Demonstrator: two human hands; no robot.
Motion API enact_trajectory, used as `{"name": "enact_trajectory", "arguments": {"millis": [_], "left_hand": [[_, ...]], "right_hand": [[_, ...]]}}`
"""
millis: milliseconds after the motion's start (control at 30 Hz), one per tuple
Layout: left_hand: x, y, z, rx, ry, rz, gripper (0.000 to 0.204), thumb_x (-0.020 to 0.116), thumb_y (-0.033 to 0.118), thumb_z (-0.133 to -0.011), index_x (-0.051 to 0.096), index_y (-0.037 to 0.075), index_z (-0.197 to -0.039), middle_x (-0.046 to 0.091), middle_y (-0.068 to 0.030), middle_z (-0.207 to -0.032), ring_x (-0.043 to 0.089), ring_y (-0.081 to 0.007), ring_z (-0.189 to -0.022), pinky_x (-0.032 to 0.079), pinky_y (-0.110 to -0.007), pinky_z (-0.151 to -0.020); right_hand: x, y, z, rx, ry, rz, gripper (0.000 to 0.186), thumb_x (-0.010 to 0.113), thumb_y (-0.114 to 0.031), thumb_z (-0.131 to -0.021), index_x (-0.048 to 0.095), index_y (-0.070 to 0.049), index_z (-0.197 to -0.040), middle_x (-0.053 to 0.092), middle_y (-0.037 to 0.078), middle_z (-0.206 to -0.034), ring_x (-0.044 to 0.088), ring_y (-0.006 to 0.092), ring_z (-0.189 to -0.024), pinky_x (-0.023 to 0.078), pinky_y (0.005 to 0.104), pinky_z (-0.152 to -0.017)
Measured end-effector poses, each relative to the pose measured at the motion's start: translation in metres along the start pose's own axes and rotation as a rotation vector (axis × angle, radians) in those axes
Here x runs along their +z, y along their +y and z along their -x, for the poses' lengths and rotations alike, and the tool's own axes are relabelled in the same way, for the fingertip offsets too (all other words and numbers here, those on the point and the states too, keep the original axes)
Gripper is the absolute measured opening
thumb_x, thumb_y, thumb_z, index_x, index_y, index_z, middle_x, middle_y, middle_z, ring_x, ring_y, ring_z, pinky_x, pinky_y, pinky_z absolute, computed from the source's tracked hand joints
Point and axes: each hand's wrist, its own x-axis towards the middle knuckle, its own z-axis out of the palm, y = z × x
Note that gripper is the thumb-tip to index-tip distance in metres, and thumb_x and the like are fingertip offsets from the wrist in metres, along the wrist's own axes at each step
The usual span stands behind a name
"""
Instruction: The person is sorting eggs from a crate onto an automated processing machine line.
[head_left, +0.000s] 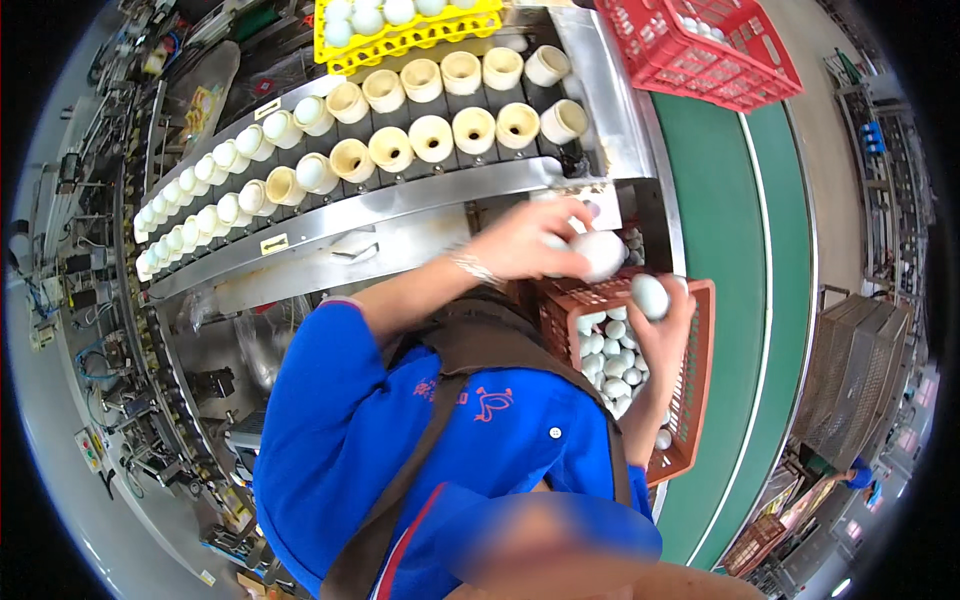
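Note:
My left hand [525,240], smeared by motion, is closed on a pale egg [600,256] near the conveyor's right end. A second pale shape shows between its fingers, too blurred to make out. My right hand [668,335] grips another pale egg [650,297] above a brown-red plastic crate [704,340]. Part of one more egg shows behind its fingers. Many pale eggs [612,362] lie inside the crate, partly hidden by my right forearm. Left of my hands run two rows of cream cups [432,138]; the near-end cups hold nothing, while farther left they carry eggs [228,157].
A yellow tray of eggs [400,40] stands beyond the cups. At the upper right is a red crate [690,60] with eggs. A green belt [740,250] runs along my right. A steel rail [400,195] edges the cup conveyor. Another person's arm [855,475] shows at the far right.

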Motion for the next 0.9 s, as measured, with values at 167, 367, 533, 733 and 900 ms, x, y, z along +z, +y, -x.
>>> {"name": "enact_trajectory", "arguments": {"millis": [167,367,533,733,900], "left_hand": [[-0.150,0.046,0.111,0.190,0.566,-0.405,0.045,0.076,0.010,-0.079,0.063,0.001,-0.121,0.066,-0.0054,-0.116,0.060,-0.0135,-0.107,0.047,-0.031,-0.093],[-0.244,0.062,0.213,-0.254,1.008,-1.105,0.034,0.077,0.021,-0.077,0.068,0.013,-0.109,0.067,-0.0076,-0.094,0.065,-0.0241,-0.092,0.052,-0.037,-0.076],[-0.277,0.038,0.217,-0.357,0.736,-1.332,0.040,0.078,0.024,-0.072,0.066,0.017,-0.109,0.062,-0.0084,-0.089,0.063,-0.0314,-0.085,0.051,-0.043,-0.069],[-0.291,0.067,0.209,-0.077,0.841,-0.959,0.041,0.073,0.014,-0.074,0.057,0.006,-0.111,0.054,-0.0118,-0.102,0.057,-0.0300,-0.097,0.048,-0.037,-0.084],[-0.275,0.056,0.184,0.106,0.636,-0.526,0.041,0.069,0.007,-0.076,0.050,0.005,-0.112,0.055,-0.0125,-0.108,0.056,-0.0286,-0.101,0.044,-0.036,-0.091]], "right_hand": [[0.079,-0.156,-0.089,-0.431,-0.231,-0.037,0.056,0.082,-0.028,-0.064,0.059,-0.013,-0.112,0.054,0.025,-0.108,0.054,0.0437,-0.109,0.052,0.0470,-0.083],[0.191,-0.274,-0.145,-0.667,-0.467,0.363,0.056,0.081,-0.023,-0.064,0.056,-0.019,-0.114,0.046,0.025,-0.115,0.061,0.0420,-0.090,0.055,0.0460,-0.079],[0.215,-0.316,-0.176,-0.706,-0.692,0.391,0.039,0.068,-0.036,-0.082,0.059,-0.023,-0.117,0.050,0.027,-0.110,0.065,0.0413,-0.087,0.054,0.0493,-0.073],[0.287,-0.332,-0.199,-1.105,-0.271,0.302,0.024,0.063,-0.026,-0.087,0.067,-0.026,-0.111,0.057,0.012,-0.093,0.065,0.0282,-0.073,0.053,0.0379,-0.059],[0.305,-0.334,-0.213,-1.100,0.062,0.226,0.020,0.065,-0.022,-0.078,0.069,-0.020,-0.098,0.057,0.010,-0.086,0.060,0.0264,-0.076,0.050,0.0379,-0.064]]}}
